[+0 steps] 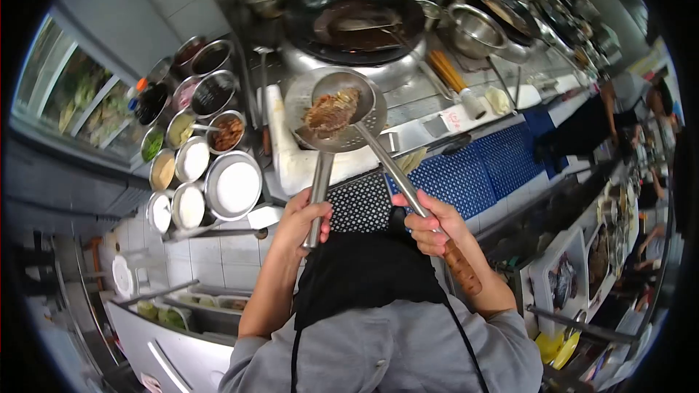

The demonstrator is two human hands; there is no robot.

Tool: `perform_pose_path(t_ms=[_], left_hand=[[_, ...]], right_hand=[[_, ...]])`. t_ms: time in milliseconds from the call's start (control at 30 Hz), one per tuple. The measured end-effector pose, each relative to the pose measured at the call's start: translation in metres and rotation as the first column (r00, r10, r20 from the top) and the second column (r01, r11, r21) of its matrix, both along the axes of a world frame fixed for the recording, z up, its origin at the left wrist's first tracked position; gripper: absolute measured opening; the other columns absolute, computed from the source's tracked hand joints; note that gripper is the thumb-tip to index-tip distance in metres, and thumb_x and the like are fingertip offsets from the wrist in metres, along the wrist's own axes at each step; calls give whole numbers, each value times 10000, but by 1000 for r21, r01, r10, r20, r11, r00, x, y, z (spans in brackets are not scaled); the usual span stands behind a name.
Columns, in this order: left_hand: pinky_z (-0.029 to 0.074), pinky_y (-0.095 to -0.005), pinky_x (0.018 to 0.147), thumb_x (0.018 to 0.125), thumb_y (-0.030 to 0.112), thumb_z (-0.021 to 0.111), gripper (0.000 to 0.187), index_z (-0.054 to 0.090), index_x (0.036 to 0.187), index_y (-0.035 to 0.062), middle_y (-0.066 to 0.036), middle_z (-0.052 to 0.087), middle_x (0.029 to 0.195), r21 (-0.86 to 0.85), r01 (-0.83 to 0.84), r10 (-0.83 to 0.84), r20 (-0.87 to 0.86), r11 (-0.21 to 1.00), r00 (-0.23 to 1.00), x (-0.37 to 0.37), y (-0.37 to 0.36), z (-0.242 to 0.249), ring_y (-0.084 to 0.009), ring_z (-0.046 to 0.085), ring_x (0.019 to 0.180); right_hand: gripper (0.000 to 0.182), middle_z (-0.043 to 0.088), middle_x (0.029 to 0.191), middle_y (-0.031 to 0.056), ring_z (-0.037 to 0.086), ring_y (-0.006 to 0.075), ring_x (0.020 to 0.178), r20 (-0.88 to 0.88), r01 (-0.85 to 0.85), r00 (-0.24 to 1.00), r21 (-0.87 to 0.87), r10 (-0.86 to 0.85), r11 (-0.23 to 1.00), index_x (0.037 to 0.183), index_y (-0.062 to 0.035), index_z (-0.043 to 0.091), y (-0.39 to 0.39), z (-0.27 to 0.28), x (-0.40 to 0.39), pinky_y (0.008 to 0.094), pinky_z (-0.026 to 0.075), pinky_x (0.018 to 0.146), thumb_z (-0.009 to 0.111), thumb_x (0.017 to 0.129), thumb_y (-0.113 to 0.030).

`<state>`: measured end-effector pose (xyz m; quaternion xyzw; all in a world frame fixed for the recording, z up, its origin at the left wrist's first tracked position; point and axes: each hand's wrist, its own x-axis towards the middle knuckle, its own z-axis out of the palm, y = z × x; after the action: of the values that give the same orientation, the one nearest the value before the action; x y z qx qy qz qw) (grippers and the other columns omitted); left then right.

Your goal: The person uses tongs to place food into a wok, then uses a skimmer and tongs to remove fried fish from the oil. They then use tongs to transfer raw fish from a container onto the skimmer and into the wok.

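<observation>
My left hand (303, 220) is closed around the metal handle of a round perforated skimmer (299, 94). My right hand (434, 223) grips the long shaft of a ladle (389, 162), just above its brown wooden grip. The ladle's bowl lies over the skimmer's dish. A browned piece of food, which looks like a fried fish (331, 111), rests there between the two. Beyond them a large black wok (306, 11) sits on the stove, with dark liquid and a utensil in it. Fingertips wrapped behind both handles are partly hidden.
Metal bowls of seasonings stand at the left, among them a large bowl of white powder (234, 184). A steel bowl (476, 31) and a bundle of sticks (445, 70) lie right of the wok. Another person (619, 105) stands at the far right.
</observation>
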<state>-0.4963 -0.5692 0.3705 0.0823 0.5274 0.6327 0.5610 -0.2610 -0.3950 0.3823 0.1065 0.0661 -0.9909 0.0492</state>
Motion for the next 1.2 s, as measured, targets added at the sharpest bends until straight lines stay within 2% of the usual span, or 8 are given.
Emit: perform_pose_path(t_ms=[167,333,600,800,867,1033,1100,1200], left_hand=[[356,-224,336,816,109,553,338,559,1136,-1,-25,539,667,-59,102,-114,-266,993,957,12,-8,17,-103,455,386],[359,-213,300,821,155,647,568,418,1308,-28,-55,519,725,85,297,-275,-208,951,939,15,3,25,-92,456,402],[403,-229,292,823,117,674,655,361,1377,-39,-98,525,747,192,575,-592,42,795,805,66,100,42,-117,489,409],[436,-253,309,813,71,637,472,423,1223,-26,-130,546,760,186,725,-749,161,663,643,132,194,29,-138,497,408],[452,-251,307,812,60,639,434,430,1182,-31,-122,547,748,149,747,-761,168,649,627,158,219,30,-144,515,414],[456,-258,308,800,58,667,480,426,1205,-33,-108,553,731,96,777,-777,196,623,599,194,265,17,-142,511,405],[446,-255,305,802,55,667,490,428,1223,-25,-106,555,728,72,772,-771,165,632,615,206,274,16,-141,509,403],[431,-249,303,795,58,667,520,427,1250,-18,-99,551,718,59,757,-758,120,651,642,210,279,14,-138,502,399]], right_hand=[[484,396,632,-32,391,72,405,-245,179,955,39,-164,983,1440,-78,377,-15,17,42,254,400,313,294,1065,-372],[431,427,648,-17,469,88,425,-344,554,793,63,-503,830,1416,-14,378,-23,38,112,259,434,321,301,1072,-262],[379,425,653,-19,436,79,440,-325,965,259,40,-910,261,1381,-30,409,-10,39,245,262,453,350,352,1053,-212],[289,409,590,-37,406,90,423,-190,902,-230,326,-955,-282,1249,-75,538,32,7,385,286,418,354,457,1006,-209],[225,424,572,-42,414,92,413,-2,641,-486,678,-874,-358,1167,-82,570,45,6,427,276,414,356,527,968,-179],[261,583,649,85,570,191,450,148,64,-782,985,-606,158,1066,-7,556,62,-9,508,360,477,393,620,839,-118],[266,644,724,173,647,250,522,85,-210,-846,855,-527,475,1041,27,544,64,-24,526,400,506,441,610,820,-106],[275,665,857,280,712,319,712,-232,-489,-868,550,-438,677,1016,68,537,67,-48,537,430,538,540,594,802,-96]])
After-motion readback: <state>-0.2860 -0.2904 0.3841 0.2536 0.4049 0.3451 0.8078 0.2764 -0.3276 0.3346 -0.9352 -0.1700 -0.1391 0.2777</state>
